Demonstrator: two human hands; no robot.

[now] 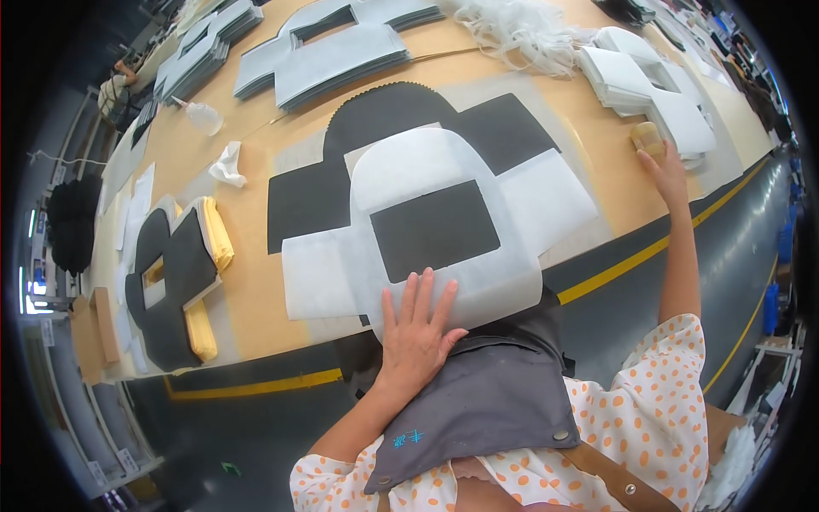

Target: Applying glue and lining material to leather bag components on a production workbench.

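My left hand [416,320] lies flat with fingers outstretched on the near edge of a white cross-shaped sheet [409,166]. A rectangular hole in the sheet shows black beneath it. Under the sheet, and sticking out on its far side, lies a black panel [388,115] with a rounded, zigzag-cut end. Reaching out to the right, my right hand [665,171] is closed around a small tan rounded block [648,141]; its exact kind is unclear. That hand is beside a stack of white cut-out sheets [682,119].
Grey cut-out stacks [341,64] stand at the far side, near a heap of white strips [520,34]. A squeeze bottle [201,117] and a crumpled white scrap [228,165] lie at left. Black panels with yellow layers [175,299] sit near the table's front-left edge.
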